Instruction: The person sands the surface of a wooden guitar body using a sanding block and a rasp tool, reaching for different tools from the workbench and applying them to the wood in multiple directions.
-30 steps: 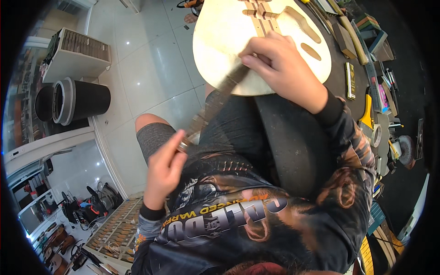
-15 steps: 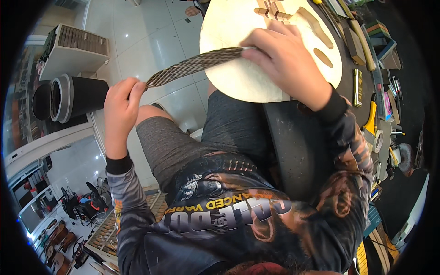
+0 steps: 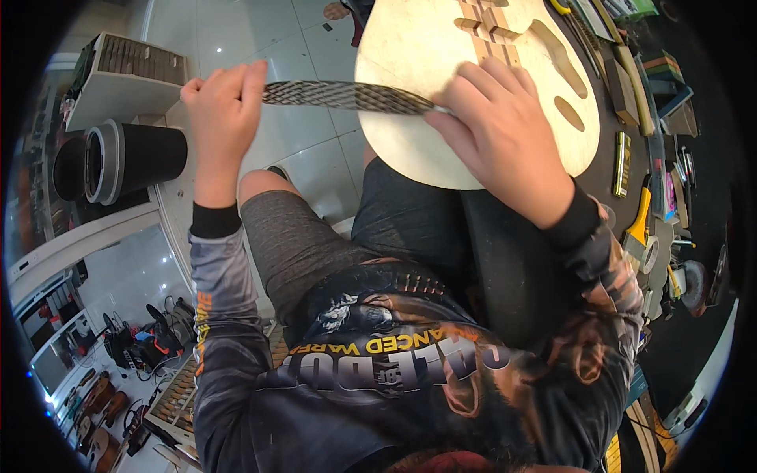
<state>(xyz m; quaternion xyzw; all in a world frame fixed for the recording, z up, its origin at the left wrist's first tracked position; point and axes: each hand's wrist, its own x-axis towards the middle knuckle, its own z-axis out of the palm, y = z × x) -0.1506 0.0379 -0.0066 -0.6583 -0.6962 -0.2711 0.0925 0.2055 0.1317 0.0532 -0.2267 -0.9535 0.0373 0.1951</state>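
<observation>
A dark lattice saw rasp point(image 3: 347, 96) stretches nearly level between my hands. My left hand point(image 3: 225, 110) is closed round its left end, out over the floor. At the other end, my right hand point(image 3: 505, 134) grips it between thumb and fingers, above the pale wooden guitar body point(image 3: 414, 150). The rasp's right part passes over the body's rounded left edge; whether it touches the wood I cannot tell. Routed cavities and darker centre strips show in the body, which lies on the dark bench.
On the bench to the right are a yellow-handled brush point(image 3: 640, 213), a yellow-and-black flat box point(image 3: 622, 164), a roll of tape point(image 3: 650, 256) and wood blocks. A black bin point(image 3: 150, 162) stands at the left. My legs are below the body's edge.
My left hand has moved farther away from me, and my right hand has come slightly nearer. The rasp has swung from a slant to nearly level. The guitar body sits slightly lower and farther right in view.
</observation>
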